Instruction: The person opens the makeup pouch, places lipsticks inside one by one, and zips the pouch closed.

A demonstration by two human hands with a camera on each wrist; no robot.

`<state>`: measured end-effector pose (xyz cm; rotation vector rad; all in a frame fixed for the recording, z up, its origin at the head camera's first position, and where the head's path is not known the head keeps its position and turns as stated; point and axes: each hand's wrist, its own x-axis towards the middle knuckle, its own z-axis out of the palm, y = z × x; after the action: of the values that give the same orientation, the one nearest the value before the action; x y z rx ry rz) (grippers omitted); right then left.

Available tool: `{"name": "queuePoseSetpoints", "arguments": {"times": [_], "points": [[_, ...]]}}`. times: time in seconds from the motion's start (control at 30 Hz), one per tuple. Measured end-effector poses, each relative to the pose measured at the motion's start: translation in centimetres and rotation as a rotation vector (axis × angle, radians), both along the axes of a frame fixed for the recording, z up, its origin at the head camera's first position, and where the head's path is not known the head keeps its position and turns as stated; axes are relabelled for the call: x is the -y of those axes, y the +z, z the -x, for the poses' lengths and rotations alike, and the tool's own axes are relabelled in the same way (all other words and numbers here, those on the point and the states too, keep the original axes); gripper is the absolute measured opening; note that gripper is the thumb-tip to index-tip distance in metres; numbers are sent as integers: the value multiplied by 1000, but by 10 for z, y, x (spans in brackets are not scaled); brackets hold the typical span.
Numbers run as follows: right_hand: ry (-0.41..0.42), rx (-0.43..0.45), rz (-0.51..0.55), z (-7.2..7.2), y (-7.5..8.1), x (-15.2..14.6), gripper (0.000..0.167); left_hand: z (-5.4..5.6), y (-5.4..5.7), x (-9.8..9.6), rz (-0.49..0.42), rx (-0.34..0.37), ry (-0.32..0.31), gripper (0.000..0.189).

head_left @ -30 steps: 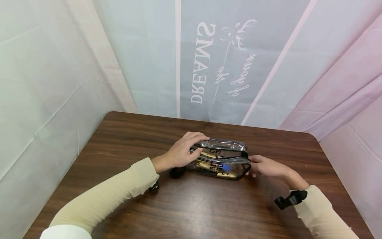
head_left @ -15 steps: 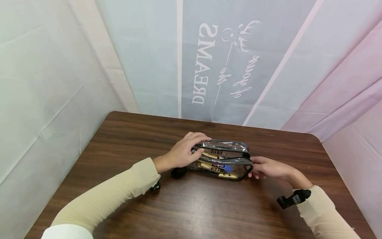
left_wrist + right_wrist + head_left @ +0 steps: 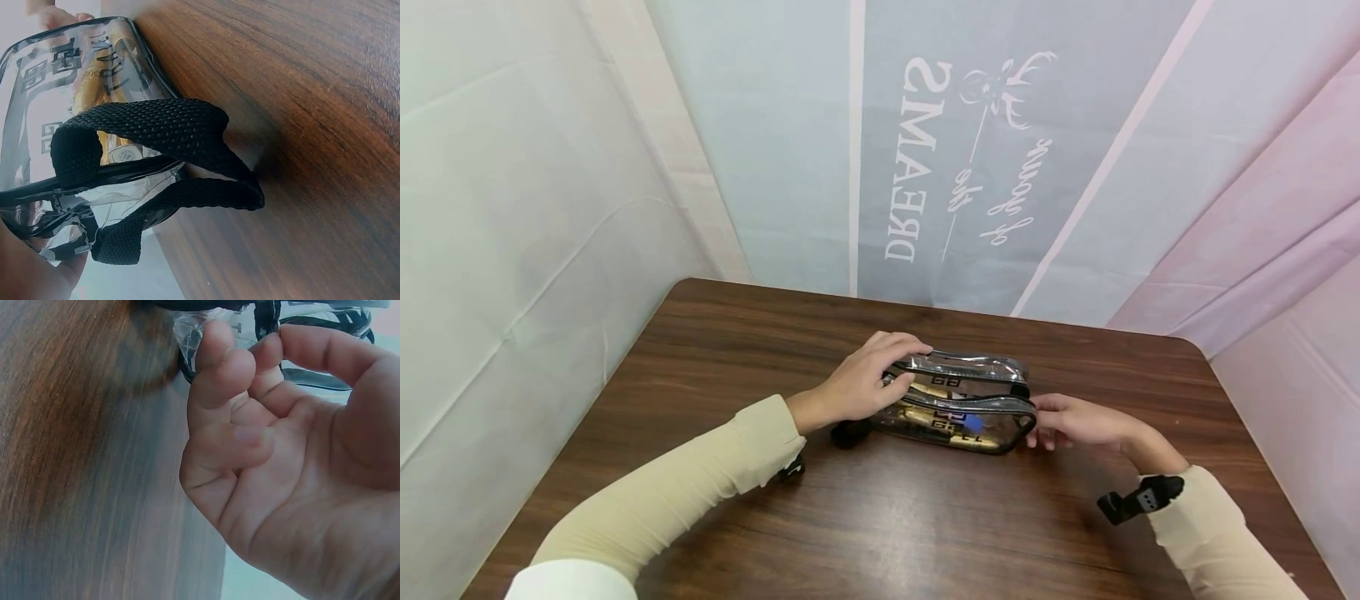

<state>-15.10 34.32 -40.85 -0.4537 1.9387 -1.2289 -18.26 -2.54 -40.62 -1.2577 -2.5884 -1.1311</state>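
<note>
A clear plastic zip pouch (image 3: 925, 425) with black piping and dark printed letters stands on the table, its two top edges apart. Through its wall show several gold items (image 3: 90, 87) and something blue (image 3: 973, 422). My left hand (image 3: 861, 379) holds the top at the pouch's left end, fingers over the far edge and thumb at the near one. At the right end, my right hand (image 3: 1078, 421) pinches a narrow black strip (image 3: 267, 315) between thumb and index finger; the other fingers are curled. A black woven strap loop (image 3: 150, 122) sticks out from the left end.
The dark wood-grain table (image 3: 880, 517) extends around the pouch. Behind it hangs a grey-blue printed curtain (image 3: 790, 150), with pale cloth (image 3: 512, 208) along the left and pinkish cloth (image 3: 1285, 208) on the right. Each wrist wears a black camera band (image 3: 1150, 496).
The hands and pouch appear slightly farther right in the head view, along with the backdrop. Both hands keep nearly the same hold on the pouch.
</note>
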Motion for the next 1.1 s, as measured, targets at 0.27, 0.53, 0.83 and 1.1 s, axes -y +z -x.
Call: {"name": "queuePoseSetpoints", "arguments": {"times": [0.27,0.53,0.83,1.1], "points": [[-9,-49,25,1,2,-1,23,0,-1,0,3,-10,-1,44],[-73,-71,-2,4,7,2,23,0,-1,0,5,-24,-5,43],[-65,-74,20,3,11,2,29,4,0,1,49,2,-18,45],[-59,-103,12,3,18,2,24,5,3,3,68,4,-21,45]]}}
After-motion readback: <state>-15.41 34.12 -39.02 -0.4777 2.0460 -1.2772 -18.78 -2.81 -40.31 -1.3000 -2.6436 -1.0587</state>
